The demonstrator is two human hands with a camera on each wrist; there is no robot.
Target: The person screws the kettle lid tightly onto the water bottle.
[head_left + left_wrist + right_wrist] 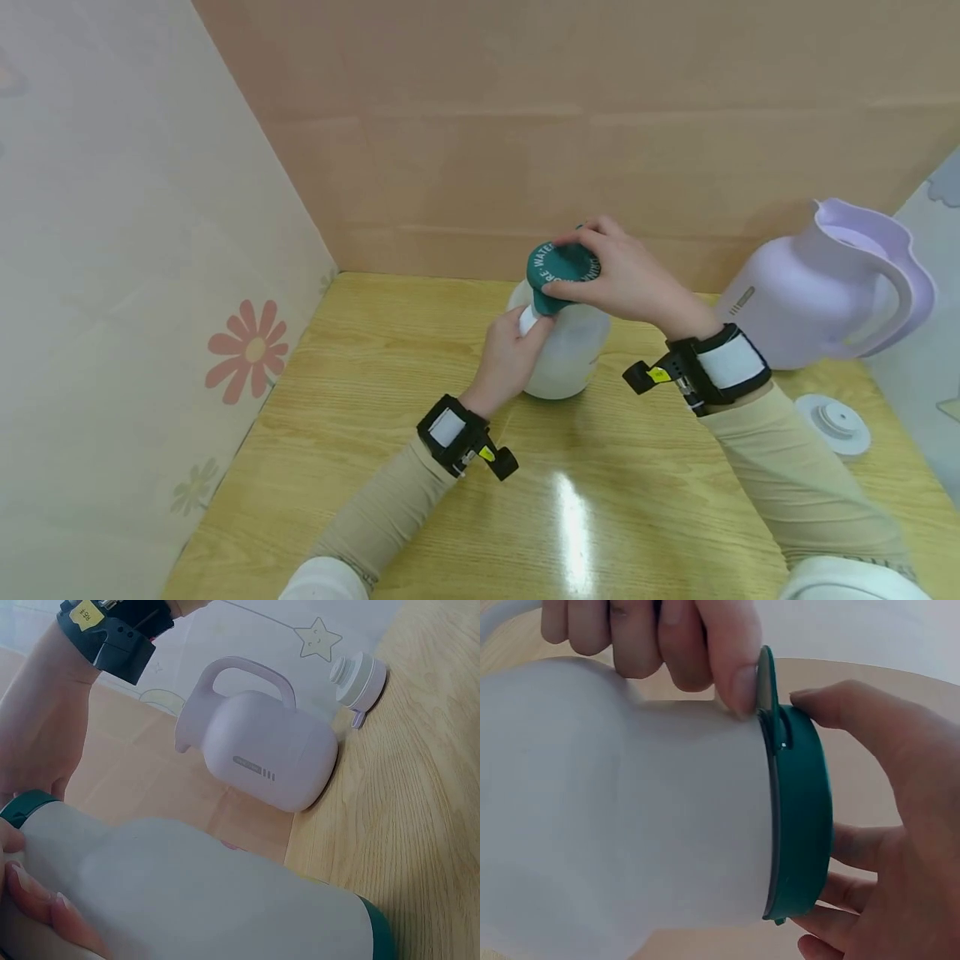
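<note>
On the wooden worktop, the white bottle stands upright and serves as the landmark. To its left, the left hand wraps its fingers round the bottle's neck, a curled grip that seems meant to keep the bottle from turning or tipping. On top of the bottle sits the green cap, with white lettering on its face. The right hand comes over it from the right, thumb and fingers pinching the cap's rim, as one would to twist it. Well to the right of the bottle stands a lilac jug with its mouth uncovered. Its white lid lies on the worktop in front of the jug, nearer the person.
</note>
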